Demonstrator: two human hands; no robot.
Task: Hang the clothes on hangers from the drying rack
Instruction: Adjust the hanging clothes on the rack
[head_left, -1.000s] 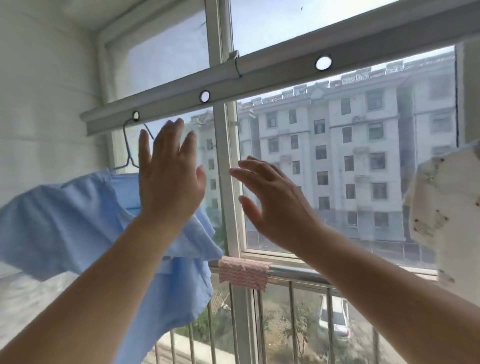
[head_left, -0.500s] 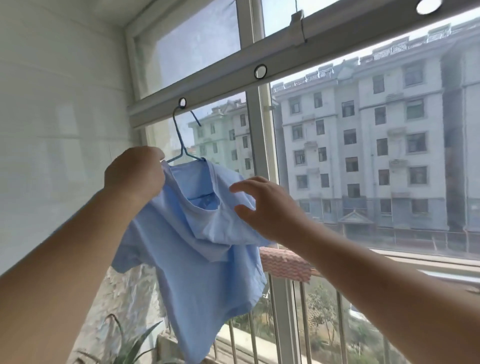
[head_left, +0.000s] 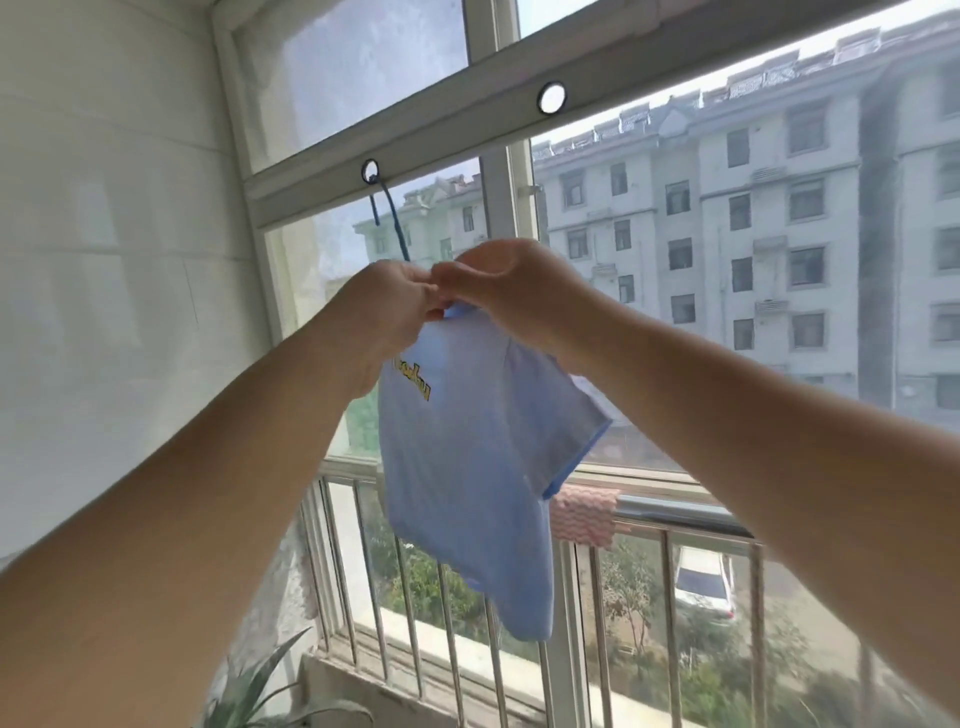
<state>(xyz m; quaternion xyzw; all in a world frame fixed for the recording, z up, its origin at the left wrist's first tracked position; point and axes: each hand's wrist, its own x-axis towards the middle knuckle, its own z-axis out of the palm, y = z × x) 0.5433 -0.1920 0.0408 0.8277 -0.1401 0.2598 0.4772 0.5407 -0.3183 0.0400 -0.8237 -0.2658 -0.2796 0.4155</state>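
At the left end of the drying rack (head_left: 467, 135), near the white wall (head_left: 114, 260), the blue hanger (head_left: 390, 218) hooks through the rack's leftmost round hole. A second ago my hands were open and apart beside the shirt; half a second ago they closed in on its collar. Now my left hand (head_left: 387, 304) and my right hand (head_left: 511, 288) meet just under the hook, fingers curled, pinching the neckline of the light blue shirt (head_left: 467, 457). The shirt hangs straight down before the window railing (head_left: 675, 512), yellow lettering showing. I judge I am settling the collar, so this garment is nearly hung.
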